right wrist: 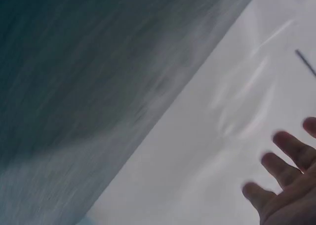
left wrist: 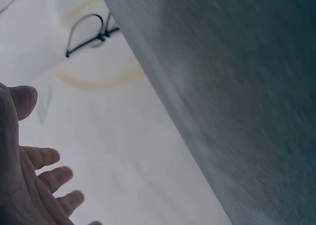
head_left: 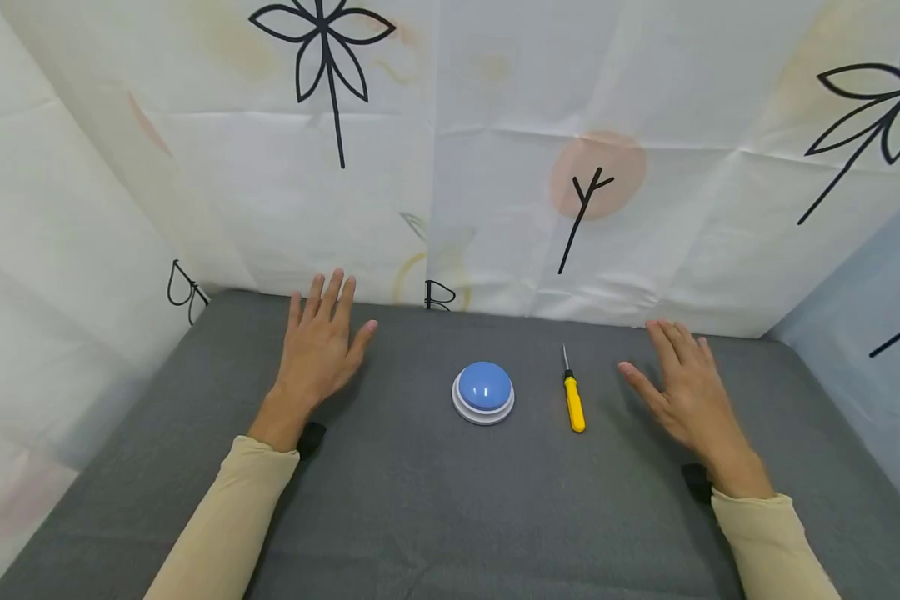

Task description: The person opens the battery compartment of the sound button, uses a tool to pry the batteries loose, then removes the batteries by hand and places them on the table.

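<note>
A round push button (head_left: 484,387) with a blue dome on a white base sits mid-table in the head view. Right of it lies a screwdriver (head_left: 573,403), its yellow handle toward me and its thin metal shaft pointing at the back. My left hand (head_left: 318,350) is over the table's left part, fingers straight and spread, holding nothing. On the other side, my right hand (head_left: 686,396) is nearest the screwdriver, apart from it, with fingers extended and nothing held. In the wrist views, the left fingers (left wrist: 55,178) and right fingers (right wrist: 281,170) show against the white cloth.
The table has a dark grey cover (head_left: 450,508). White cloth (head_left: 495,100) printed with black plant drawings and pale shapes hangs along its back edge, and similar cloth (head_left: 45,250) stands at the left side. Dark bands sit at both wrists.
</note>
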The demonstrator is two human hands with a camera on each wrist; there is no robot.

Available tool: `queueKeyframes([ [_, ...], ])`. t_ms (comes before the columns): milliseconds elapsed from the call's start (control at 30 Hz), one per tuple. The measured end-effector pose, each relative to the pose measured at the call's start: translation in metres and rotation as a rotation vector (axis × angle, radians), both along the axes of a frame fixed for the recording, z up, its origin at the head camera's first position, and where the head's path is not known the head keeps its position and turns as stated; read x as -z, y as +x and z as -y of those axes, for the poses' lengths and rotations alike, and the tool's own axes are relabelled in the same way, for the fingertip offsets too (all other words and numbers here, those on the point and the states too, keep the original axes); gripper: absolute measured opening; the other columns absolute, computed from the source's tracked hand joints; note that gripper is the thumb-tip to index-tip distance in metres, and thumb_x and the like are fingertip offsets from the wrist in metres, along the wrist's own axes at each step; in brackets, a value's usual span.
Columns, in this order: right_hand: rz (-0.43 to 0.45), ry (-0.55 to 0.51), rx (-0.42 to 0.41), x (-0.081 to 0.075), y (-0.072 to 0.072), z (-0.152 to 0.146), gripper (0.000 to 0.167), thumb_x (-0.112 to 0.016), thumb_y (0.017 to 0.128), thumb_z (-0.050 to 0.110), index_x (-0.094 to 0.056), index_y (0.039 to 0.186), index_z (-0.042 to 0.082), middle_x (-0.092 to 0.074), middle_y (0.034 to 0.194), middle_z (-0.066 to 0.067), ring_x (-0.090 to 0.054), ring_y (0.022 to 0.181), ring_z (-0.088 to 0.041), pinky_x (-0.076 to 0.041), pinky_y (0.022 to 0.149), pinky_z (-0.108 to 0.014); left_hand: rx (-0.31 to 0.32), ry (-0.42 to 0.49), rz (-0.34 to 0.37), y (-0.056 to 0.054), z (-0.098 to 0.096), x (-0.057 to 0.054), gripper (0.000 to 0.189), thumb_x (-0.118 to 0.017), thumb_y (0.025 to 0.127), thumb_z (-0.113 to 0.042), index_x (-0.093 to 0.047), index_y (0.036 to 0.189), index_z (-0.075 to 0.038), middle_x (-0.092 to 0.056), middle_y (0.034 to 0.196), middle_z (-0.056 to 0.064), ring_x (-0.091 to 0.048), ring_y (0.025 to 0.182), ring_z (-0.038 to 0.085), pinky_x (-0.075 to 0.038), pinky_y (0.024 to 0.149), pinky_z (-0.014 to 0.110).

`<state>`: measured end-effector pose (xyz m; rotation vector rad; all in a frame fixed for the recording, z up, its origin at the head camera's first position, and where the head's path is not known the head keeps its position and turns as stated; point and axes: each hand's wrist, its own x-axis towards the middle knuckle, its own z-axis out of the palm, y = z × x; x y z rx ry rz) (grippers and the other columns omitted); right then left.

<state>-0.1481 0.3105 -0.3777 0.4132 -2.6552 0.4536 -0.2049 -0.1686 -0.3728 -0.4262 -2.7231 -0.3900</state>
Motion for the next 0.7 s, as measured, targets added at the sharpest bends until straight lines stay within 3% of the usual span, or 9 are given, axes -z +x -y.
queueKeyframes([
  [133, 0.072, -0.104, -0.072, -0.002, 0.005, 0.02, 0.072, -0.07, 0.098, 0.034, -0.039, 0.153, -0.001, -0.04, 0.148, -0.033, -0.038, 0.134, -0.053, -0.033, 0.103, -0.072, 0.079, 0.021, 0.004, 0.004, -0.015, 0.0, 0.075, -0.053, 0.106, -0.041, -0.023, 0.16, 0.0, -0.022, 0.165, 0.021, -0.015, 0.153, 0.039, -0.008, 0.122, 0.057],
  [233, 0.156, -0.157, -0.105, -0.004, 0.009, 0.038, 0.073, -0.075, 0.094, 0.028, -0.041, 0.153, 0.002, -0.041, 0.15, -0.03, -0.04, 0.134, -0.052, -0.036, 0.1, -0.072, 0.152, 0.04, 0.001, 0.008, -0.028, 0.001, 0.073, -0.058, 0.104, -0.04, -0.03, 0.158, 0.002, -0.03, 0.162, 0.022, -0.023, 0.15, 0.039, -0.013, 0.122, 0.056],
  [367, 0.204, -0.211, -0.176, -0.004, 0.011, 0.059, 0.075, -0.083, 0.087, 0.024, -0.047, 0.149, 0.002, -0.05, 0.146, -0.022, -0.045, 0.133, -0.044, -0.04, 0.101, -0.066, 0.245, 0.061, 0.037, 0.015, -0.049, 0.003, 0.07, -0.062, 0.102, -0.039, -0.039, 0.154, 0.001, -0.04, 0.155, 0.02, -0.035, 0.145, 0.037, -0.024, 0.12, 0.053],
  [467, 0.232, -0.237, -0.238, -0.003, 0.008, 0.074, 0.076, -0.087, 0.083, 0.025, -0.051, 0.146, 0.003, -0.056, 0.141, -0.017, -0.05, 0.131, -0.038, -0.043, 0.102, -0.062, 0.312, 0.101, 0.121, 0.018, -0.066, 0.005, 0.068, -0.065, 0.099, -0.041, -0.045, 0.151, -0.001, -0.047, 0.151, 0.017, -0.044, 0.14, 0.034, -0.034, 0.115, 0.051],
  [567, 0.265, -0.25, -0.291, -0.002, 0.004, 0.09, 0.074, -0.089, 0.081, 0.024, -0.055, 0.143, 0.002, -0.059, 0.138, -0.017, -0.054, 0.128, -0.037, -0.044, 0.103, -0.061, 0.364, 0.155, 0.253, 0.021, -0.081, 0.006, 0.07, -0.07, 0.096, -0.043, -0.048, 0.149, -0.003, -0.049, 0.149, 0.014, -0.047, 0.138, 0.032, -0.04, 0.111, 0.051],
  [700, 0.329, -0.269, -0.332, 0.0, -0.002, 0.107, 0.075, -0.091, 0.078, 0.023, -0.057, 0.139, -0.003, -0.061, 0.135, -0.018, -0.058, 0.125, -0.038, -0.046, 0.102, -0.057, 0.407, 0.196, 0.411, 0.021, -0.096, 0.01, 0.077, -0.074, 0.092, -0.045, -0.046, 0.151, -0.004, -0.048, 0.151, 0.013, -0.044, 0.14, 0.031, -0.039, 0.112, 0.052],
])
